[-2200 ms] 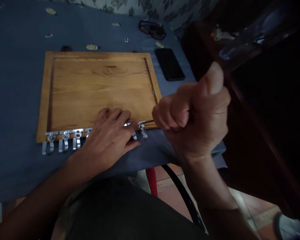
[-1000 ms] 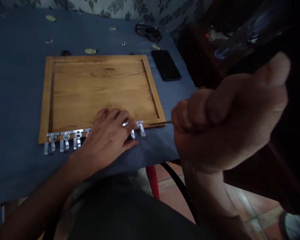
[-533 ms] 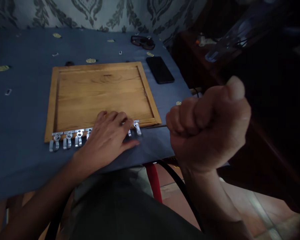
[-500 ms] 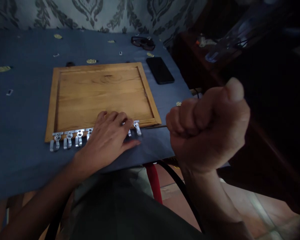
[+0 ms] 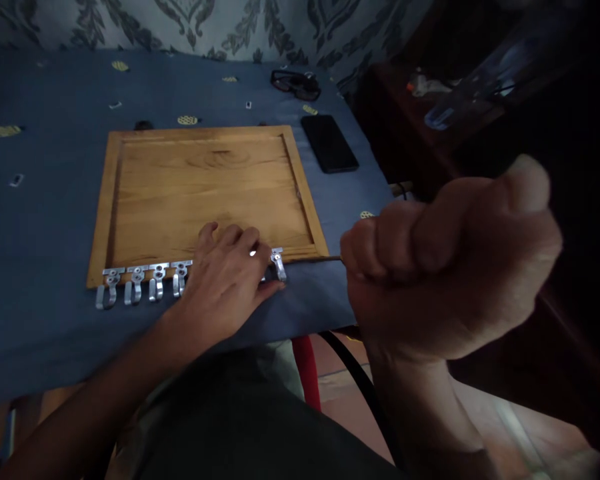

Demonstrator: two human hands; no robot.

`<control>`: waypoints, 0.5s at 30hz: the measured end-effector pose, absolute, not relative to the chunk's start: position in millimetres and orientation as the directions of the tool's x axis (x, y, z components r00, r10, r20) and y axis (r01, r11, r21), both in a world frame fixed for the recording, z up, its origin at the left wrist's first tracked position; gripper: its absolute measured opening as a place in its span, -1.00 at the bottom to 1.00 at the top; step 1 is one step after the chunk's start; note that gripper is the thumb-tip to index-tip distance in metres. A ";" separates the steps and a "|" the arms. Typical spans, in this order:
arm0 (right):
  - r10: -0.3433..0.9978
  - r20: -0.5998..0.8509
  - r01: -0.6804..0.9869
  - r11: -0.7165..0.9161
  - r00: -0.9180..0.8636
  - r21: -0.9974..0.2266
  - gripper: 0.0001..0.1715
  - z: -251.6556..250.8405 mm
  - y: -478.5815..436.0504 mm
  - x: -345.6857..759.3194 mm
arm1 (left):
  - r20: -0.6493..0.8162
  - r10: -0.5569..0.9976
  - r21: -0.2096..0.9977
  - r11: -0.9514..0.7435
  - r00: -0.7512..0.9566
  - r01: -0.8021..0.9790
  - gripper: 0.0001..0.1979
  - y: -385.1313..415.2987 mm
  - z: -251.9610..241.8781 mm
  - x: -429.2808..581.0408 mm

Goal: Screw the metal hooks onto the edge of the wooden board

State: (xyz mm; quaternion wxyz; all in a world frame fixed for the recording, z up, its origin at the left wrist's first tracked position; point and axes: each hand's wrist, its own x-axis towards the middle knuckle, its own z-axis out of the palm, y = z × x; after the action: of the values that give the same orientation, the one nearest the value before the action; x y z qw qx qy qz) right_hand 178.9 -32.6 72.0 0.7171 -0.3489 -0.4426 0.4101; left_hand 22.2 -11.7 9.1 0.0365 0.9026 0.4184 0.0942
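A framed wooden board (image 5: 205, 193) lies flat on the blue cloth, with a row of silver double hooks (image 5: 159, 280) along its near edge. My left hand (image 5: 230, 283) rests over that edge, fingers bent onto the wood and thumb beside the hooks at the right, covering part of the row. It holds the board from above. My right hand (image 5: 440, 267) is a closed fist, thumb up, right of the board. From it a thin dark shaft (image 5: 333, 258), like a screwdriver's, points left to the board's near right corner. The fist hides its handle, and the tip is hard to make out.
A black phone (image 5: 329, 143) lies right of the board, with dark glasses (image 5: 296, 85) behind it. A patterned curtain (image 5: 190, 27) hangs at the back. A dark wooden cabinet (image 5: 400, 100) with a clear plastic bottle (image 5: 460, 100) stands at the right.
My right fist has moved right and appears larger and nearer, still gripping the shaft. My left hand stays on the board's near edge. The view has shifted slightly.
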 end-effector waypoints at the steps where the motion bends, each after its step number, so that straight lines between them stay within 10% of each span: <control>1: 0.898 0.346 -0.286 0.419 0.271 -0.862 -0.46 72.6 -32.1 177.9 | 0.151 0.761 0.149 -0.649 0.631 0.746 -0.64 -12.0 8.4 22.2; 15: 0.866 0.480 -0.281 0.499 0.138 -0.820 -0.32 74.6 -3.7 165.5 | 0.305 0.715 0.154 -0.689 0.629 0.708 -0.71 -14.6 3.2 21.4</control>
State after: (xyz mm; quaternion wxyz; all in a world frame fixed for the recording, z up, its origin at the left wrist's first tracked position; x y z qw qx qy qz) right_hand 165.5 -3.7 74.6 0.6983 -0.2857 -0.5119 0.4107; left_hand 21.4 -14.6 3.2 0.0097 0.9024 0.3943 0.1733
